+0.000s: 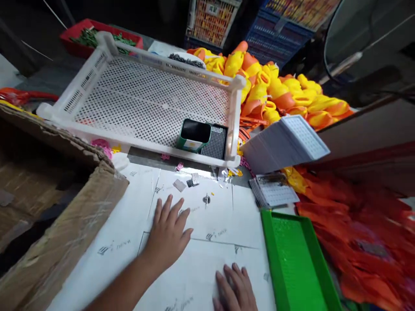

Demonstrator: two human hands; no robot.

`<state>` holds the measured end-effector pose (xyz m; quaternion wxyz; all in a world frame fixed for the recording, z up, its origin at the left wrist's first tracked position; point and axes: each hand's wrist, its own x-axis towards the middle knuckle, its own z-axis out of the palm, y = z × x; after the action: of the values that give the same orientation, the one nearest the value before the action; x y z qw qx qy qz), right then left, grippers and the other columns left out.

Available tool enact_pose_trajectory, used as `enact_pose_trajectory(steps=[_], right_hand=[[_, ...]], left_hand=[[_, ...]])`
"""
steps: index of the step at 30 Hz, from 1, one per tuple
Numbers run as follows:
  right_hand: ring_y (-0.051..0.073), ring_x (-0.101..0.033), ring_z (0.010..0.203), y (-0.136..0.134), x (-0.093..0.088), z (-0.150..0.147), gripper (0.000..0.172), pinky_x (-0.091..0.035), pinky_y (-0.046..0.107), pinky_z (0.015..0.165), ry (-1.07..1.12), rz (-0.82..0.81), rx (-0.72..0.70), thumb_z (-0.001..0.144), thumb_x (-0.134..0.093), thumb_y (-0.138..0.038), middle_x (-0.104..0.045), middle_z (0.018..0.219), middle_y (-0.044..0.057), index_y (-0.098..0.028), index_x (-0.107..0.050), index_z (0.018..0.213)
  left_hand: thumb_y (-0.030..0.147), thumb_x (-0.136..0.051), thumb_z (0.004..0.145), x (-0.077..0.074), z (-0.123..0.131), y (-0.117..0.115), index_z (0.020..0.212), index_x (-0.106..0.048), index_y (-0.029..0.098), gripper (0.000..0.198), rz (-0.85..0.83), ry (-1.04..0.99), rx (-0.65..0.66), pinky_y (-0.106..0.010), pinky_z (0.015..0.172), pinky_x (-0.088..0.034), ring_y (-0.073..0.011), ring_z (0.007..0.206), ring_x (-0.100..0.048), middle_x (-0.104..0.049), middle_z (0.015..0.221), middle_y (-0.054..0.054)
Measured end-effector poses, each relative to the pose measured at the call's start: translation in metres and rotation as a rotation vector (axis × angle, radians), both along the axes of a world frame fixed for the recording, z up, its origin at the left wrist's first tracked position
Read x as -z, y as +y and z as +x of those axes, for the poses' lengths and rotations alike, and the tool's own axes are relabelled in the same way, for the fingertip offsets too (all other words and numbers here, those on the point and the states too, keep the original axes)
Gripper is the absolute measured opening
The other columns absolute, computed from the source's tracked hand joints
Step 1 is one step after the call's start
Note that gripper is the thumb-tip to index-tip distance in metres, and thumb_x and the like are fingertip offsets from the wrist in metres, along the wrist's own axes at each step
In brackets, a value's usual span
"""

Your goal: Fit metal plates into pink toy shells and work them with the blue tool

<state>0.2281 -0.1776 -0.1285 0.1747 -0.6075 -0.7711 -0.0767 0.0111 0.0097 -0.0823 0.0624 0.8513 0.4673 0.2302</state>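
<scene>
My left hand (168, 233) lies flat on the white printed sheet (201, 272), fingers spread and holding nothing. Lower and to the right, my right hand (235, 287) rests on the same sheet with its fingers stretched out; the bottom edge of the view cuts it off. Beyond my left fingertips are a small grey square piece (179, 185) and a second small grey-and-dark piece (193, 180). A small round dark metal part (206, 199) with a thin bright pin lies to their right, too small to name.
A white plastic crate (145, 99) holds a green open-topped box (194, 134) and a black mesh tray (214, 141). An open cardboard box (106, 190) stands left. Right are a green tray (298, 259), stacked white panels (279, 147) and orange sheeting (350, 242). Yellow-orange pieces (269, 90) pile behind.
</scene>
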Motion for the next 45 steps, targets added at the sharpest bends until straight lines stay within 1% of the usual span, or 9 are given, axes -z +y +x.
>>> enact_pose_trajectory(steps=[5, 9, 16, 24, 27, 31, 35, 39, 45], right_hand=[[0.031, -0.054, 0.123, 0.022, -0.024, 0.007, 0.041, -0.044, 0.055, 0.104, 0.025, -0.064, -0.009, 0.089, -0.053, -0.036, -0.061, 0.125, 0.014, -0.021, -0.058, 0.126], [0.032, -0.053, 0.124, 0.029, -0.029, -0.006, 0.037, -0.037, 0.061, 0.108, 0.074, -0.117, 0.077, 0.091, -0.048, -0.038, -0.061, 0.126, 0.015, -0.021, -0.062, 0.122], [0.032, -0.05, 0.13, 0.027, -0.032, -0.013, 0.041, -0.032, 0.062, 0.11, 0.085, -0.161, 0.105, 0.093, -0.045, -0.038, -0.061, 0.131, 0.015, -0.021, -0.06, 0.126], [0.032, -0.053, 0.126, 0.01, -0.012, 0.002, 0.057, -0.013, 0.054, 0.12, -0.031, 0.045, -0.03, 0.086, -0.053, -0.048, -0.063, 0.13, 0.01, -0.024, -0.052, 0.138], [0.032, -0.06, 0.115, 0.006, -0.008, 0.003, 0.053, -0.016, 0.058, 0.119, 0.057, 0.011, 0.022, 0.083, -0.057, -0.045, -0.07, 0.115, 0.009, -0.029, -0.056, 0.134], [0.032, -0.058, 0.117, 0.007, -0.025, -0.006, 0.047, -0.018, 0.057, 0.12, 0.09, -0.1, -0.022, 0.081, -0.062, -0.039, -0.071, 0.109, 0.01, -0.023, -0.062, 0.125], [0.033, -0.052, 0.126, 0.01, -0.045, -0.013, 0.05, -0.021, 0.057, 0.119, 0.079, -0.194, 0.017, 0.082, -0.061, -0.034, -0.069, 0.114, 0.012, -0.019, -0.058, 0.13], [0.036, -0.049, 0.129, 0.009, -0.048, -0.016, 0.061, -0.031, 0.061, 0.111, 0.042, -0.213, 0.03, 0.084, -0.058, -0.032, -0.068, 0.114, 0.012, -0.023, -0.046, 0.142], [0.039, -0.061, 0.112, 0.002, -0.037, -0.017, 0.074, -0.041, 0.066, 0.097, 0.105, -0.226, 0.104, 0.089, -0.05, -0.042, -0.07, 0.113, 0.013, -0.031, -0.019, 0.155]], left_hand=[[0.033, -0.058, 0.089, -0.002, 0.025, -0.006, 0.123, -0.06, 0.019, 0.036, -0.075, -0.005, 0.16, -0.058, 0.117, -0.024, -0.0333, 0.138, -0.037, -0.057, 0.136, -0.01], [0.029, -0.06, 0.088, -0.011, 0.031, -0.013, 0.115, -0.064, 0.016, 0.03, -0.069, 0.034, 0.088, -0.055, 0.11, -0.033, -0.0331, 0.13, -0.045, -0.059, 0.131, -0.014], [0.022, -0.057, 0.088, -0.015, 0.03, -0.02, 0.1, -0.068, 0.013, 0.018, -0.013, 0.053, 0.098, -0.049, 0.096, -0.041, -0.0309, 0.115, -0.053, -0.064, 0.117, -0.016], [0.031, -0.051, 0.093, -0.014, 0.023, -0.035, 0.117, -0.061, 0.017, 0.03, 0.011, -0.091, 0.279, -0.042, 0.098, -0.04, -0.027, 0.119, -0.052, -0.067, 0.117, -0.009], [0.029, -0.049, 0.093, -0.018, 0.026, -0.034, 0.113, -0.062, 0.018, 0.027, -0.066, -0.102, 0.145, -0.041, 0.095, -0.041, -0.0269, 0.116, -0.055, -0.068, 0.117, -0.01], [0.031, -0.053, 0.092, -0.025, 0.029, -0.03, 0.113, -0.064, 0.019, 0.027, -0.141, -0.055, 0.006, -0.042, 0.097, -0.038, -0.0271, 0.115, -0.057, -0.068, 0.12, -0.01], [0.029, -0.054, 0.09, -0.025, 0.027, -0.032, 0.11, -0.067, 0.021, 0.026, -0.205, -0.038, 0.039, -0.041, 0.098, -0.038, -0.0261, 0.117, -0.057, -0.068, 0.121, -0.009], [0.028, -0.057, 0.089, -0.023, 0.025, -0.037, 0.112, -0.067, 0.021, 0.025, -0.205, 0.017, 0.053, -0.041, 0.098, -0.037, -0.025, 0.119, -0.056, -0.067, 0.124, -0.008], [0.029, -0.063, 0.085, -0.019, 0.027, -0.04, 0.11, -0.068, 0.024, 0.026, -0.237, -0.01, 0.017, -0.038, 0.097, -0.041, -0.0227, 0.116, -0.058, -0.067, 0.123, -0.006]])
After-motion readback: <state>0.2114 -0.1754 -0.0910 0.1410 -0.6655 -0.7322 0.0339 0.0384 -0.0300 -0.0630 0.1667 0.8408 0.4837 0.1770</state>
